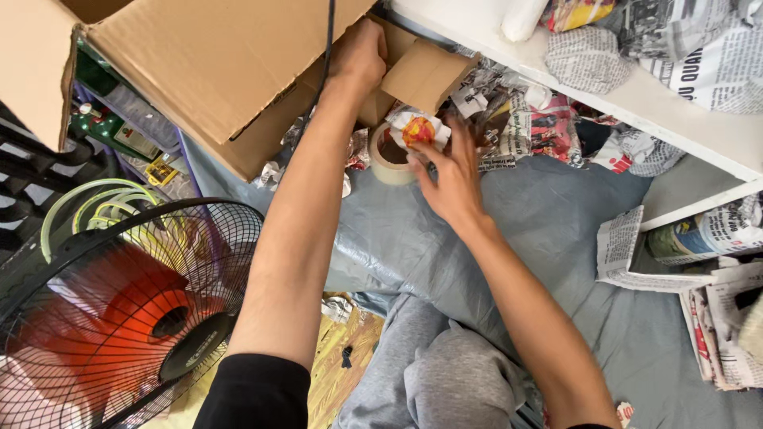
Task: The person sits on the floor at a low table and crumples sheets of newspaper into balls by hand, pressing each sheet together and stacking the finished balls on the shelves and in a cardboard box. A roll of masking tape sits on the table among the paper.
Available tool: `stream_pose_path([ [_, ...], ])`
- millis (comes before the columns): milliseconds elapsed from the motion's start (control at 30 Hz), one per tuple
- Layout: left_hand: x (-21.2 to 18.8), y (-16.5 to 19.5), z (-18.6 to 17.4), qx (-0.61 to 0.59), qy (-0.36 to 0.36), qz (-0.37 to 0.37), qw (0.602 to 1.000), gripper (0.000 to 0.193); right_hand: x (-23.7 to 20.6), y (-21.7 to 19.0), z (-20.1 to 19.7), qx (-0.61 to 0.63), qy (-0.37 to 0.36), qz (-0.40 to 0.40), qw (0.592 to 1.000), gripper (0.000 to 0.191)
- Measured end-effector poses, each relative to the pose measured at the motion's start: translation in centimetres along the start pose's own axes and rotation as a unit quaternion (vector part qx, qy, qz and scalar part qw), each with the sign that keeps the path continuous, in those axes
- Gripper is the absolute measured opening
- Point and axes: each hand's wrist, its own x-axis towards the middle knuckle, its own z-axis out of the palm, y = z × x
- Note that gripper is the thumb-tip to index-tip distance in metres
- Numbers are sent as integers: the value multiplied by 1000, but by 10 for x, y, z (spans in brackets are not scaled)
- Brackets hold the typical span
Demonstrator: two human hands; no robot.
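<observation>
My left hand (362, 54) reaches far forward and grips the edge of a large brown cardboard box (214, 71) near its small open flap (425, 75). My right hand (451, 171) rests with fingers spread beside a roll of clear packing tape (391, 159), its fingertips touching a crumpled paper-wrapped item (417, 129) that sits on the roll. Whether the fingers pinch the wrapped item is hard to tell. Both lie on a grey-blue sheet (540, 230) covering the floor.
A floor fan (119, 318) with an orange hub and black wire cage stands at lower left. Crumpled newspaper bundles (524, 119) pile beyond the tape. A white shelf (636, 95) holds more newspaper-wrapped items. Loose newspaper sheets (715, 302) lie at right. My grey trouser legs (445, 373) show below.
</observation>
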Motion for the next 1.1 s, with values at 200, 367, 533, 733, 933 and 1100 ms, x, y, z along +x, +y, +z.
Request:
stream_pose_path([
  [200,-6,4,-4,-7,8,6,1000,21,-6,8,-5,93,47,17,994,25],
  [367,-40,12,-29,20,17,35,999,22,-28,-3,-30,141,79,31,986,26],
  [533,-103,41,-52,4,229,197,953,27,-67,-13,-80,60,64,16,996,36],
  [733,-222,88,-3,-161,123,228,952,33,-114,-13,-129,-307,-20,-121,944,37],
  [933,-226,92,61,-6,94,260,961,41,-150,-9,-136,-234,-53,-214,947,29],
  [1100,-195,91,88,113,64,250,960,40,-163,-2,-145,-132,16,-206,969,21],
])
